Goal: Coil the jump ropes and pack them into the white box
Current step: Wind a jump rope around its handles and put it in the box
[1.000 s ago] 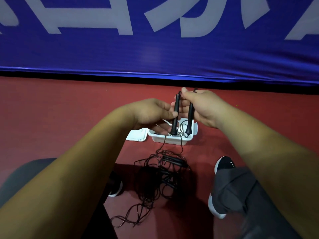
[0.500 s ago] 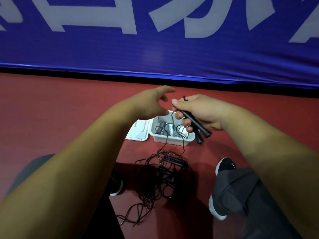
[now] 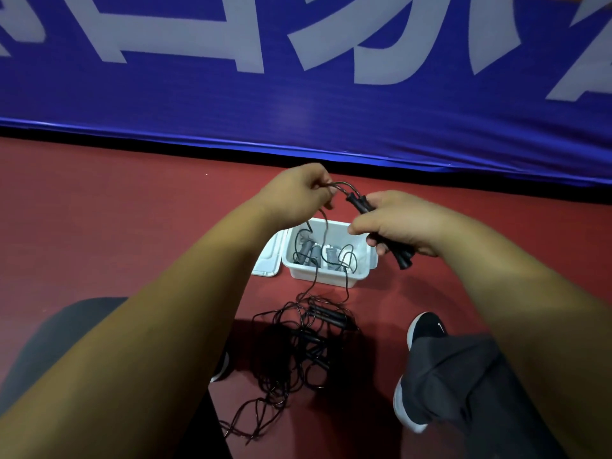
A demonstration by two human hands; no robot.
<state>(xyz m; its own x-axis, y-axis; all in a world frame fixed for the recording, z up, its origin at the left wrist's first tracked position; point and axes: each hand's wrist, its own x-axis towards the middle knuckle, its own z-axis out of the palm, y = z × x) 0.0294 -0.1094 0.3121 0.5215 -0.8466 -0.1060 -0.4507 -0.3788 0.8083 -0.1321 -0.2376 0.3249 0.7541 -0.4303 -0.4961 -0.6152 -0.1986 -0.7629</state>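
My right hand [image 3: 402, 226] grips the two black handles [image 3: 359, 203] of a jump rope together, above the right side of the white box [image 3: 326, 278]. My left hand [image 3: 299, 192] pinches the thin black cords [image 3: 337, 186] just beyond the handles' upper ends. From there the cords hang down across the box to a tangled pile of black ropes [image 3: 304, 346] on the floor. Inside the box lie grey handles [image 3: 313, 253] with cord around them.
The box's white lid [image 3: 267, 261] lies flat on the red floor beside its left wall. A blue banner [image 3: 298, 77] runs along the back. My right shoe [image 3: 427, 329] and trouser leg sit right of the pile; another shoe [image 3: 222, 367] peeks out at its left.
My left hand, open half a second ago, has closed on the cords near the handles. My right hand has tilted the handles so that their upper ends point up and left.
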